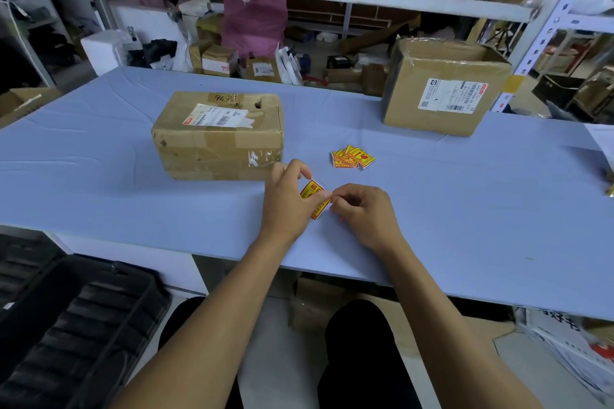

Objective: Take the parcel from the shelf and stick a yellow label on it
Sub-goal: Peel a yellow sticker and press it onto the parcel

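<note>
The yellow label (315,198) was a small rectangular sticker with red print, pinched between both hands just above the near part of the pale blue bench (465,226). The left hand (288,201) gripped its left side with thumb and forefinger; the right hand (362,211) pinched its right edge with its fingertips, the remaining fingers curled. The print was too small to read. The parcel (217,136), a worn brown cardboard box bound with brown tape, stood on the bench just beyond the left hand; a white shipping slip lay on its top beside a small torn hole and some handwriting. A loose pile of like stickers (352,157) lay on the bench to the right of the parcel. A larger cardboard box (442,86) with a white barcode slip stood well apart at the far right.
</note>
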Available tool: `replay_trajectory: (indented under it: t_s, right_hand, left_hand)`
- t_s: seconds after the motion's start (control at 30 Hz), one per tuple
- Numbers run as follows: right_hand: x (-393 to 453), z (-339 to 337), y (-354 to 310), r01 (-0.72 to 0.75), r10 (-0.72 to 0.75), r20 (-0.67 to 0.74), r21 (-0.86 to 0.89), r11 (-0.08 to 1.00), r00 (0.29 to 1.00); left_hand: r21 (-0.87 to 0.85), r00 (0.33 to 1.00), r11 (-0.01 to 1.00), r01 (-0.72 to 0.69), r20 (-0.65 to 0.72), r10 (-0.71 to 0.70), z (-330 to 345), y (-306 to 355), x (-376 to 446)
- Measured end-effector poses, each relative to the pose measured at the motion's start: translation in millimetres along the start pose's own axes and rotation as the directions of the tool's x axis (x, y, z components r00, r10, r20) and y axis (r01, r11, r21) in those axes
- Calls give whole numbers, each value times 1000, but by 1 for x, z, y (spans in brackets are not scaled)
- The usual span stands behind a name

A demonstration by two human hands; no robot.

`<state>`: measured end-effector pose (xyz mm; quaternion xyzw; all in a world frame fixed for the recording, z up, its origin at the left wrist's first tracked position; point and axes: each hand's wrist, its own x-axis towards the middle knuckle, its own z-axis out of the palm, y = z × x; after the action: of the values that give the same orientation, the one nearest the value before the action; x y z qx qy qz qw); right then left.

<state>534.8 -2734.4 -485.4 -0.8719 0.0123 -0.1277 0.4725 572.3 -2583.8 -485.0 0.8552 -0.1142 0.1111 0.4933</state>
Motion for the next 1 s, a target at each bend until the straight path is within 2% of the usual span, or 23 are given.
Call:
replay_trajectory:
  t_s: [0.1, 0.33, 1.0]
  right_hand:
    - [0, 0, 0, -3, 3, -14, -20, 1000, 1000]
    - [0, 0, 0, -14, 14, -2, -28, 1000, 1000]
    - [0, -2, -1, 4, -4, 18, -22, 1000, 1000]
  left_hand:
    - [60, 999, 997, -45, 29, 43, 0, -1, -2]
    - [-45, 993, 998, -33, 111, 38, -2, 4, -6]
    - [-75, 994, 997, -24, 104, 32, -1, -2, -5]
